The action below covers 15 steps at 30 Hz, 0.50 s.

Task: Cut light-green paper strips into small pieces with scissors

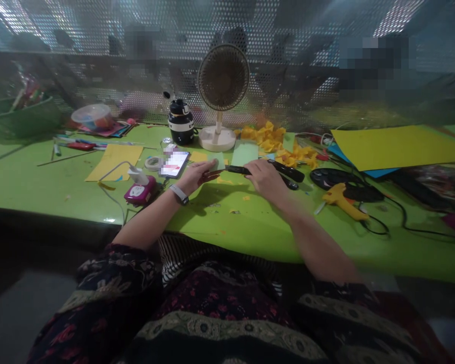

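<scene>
Between the fingers of my left hand [197, 177] is a small piece of pale green paper [220, 161]. My right hand [263, 177] is wrapped around a black two-handled tool [237, 169]. Its narrow tip points left and meets the paper's edge, while two dark handles spread out behind the hand to the right. Its exact kind is hard to make out. Just behind the hands lies a larger pale green sheet [244, 151]. Small paper scraps [235, 212] are scattered on the green table [205, 222] below.
A desk fan [223, 78] and a black bottle [181, 124] stand behind. Yellow paper flowers [265, 136] lie beside the fan. To the left are a phone [175, 164], a tape roll [153, 163] and a magenta power box [140, 191]. A yellow glue gun [343, 202] with its cord sits right.
</scene>
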{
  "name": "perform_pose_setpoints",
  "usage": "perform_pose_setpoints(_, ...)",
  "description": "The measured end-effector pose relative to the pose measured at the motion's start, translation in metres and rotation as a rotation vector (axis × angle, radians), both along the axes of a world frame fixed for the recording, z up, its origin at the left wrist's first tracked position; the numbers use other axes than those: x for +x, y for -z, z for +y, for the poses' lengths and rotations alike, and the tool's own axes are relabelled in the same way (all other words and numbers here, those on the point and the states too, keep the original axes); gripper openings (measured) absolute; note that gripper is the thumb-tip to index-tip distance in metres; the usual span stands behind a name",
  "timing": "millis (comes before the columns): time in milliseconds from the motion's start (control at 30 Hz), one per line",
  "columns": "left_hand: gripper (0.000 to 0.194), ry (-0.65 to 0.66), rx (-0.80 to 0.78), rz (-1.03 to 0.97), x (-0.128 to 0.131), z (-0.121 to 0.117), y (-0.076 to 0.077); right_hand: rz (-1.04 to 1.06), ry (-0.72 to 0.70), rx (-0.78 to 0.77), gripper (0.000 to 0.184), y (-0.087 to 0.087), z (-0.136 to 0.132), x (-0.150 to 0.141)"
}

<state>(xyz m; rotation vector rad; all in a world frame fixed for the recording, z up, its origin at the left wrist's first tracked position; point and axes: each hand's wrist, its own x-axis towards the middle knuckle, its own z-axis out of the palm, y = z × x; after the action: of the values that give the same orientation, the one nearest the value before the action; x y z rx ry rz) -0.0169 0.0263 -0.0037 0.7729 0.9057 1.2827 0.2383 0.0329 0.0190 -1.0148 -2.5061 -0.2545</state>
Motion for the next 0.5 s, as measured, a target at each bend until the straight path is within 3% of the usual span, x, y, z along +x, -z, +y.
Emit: perform_pose_setpoints(500,0.012,-0.032,-0.037,-0.017,0.0067,-0.0001,0.0014,-0.025,-0.059,-0.052,0.027,-0.0002,-0.0007,-0.0028)
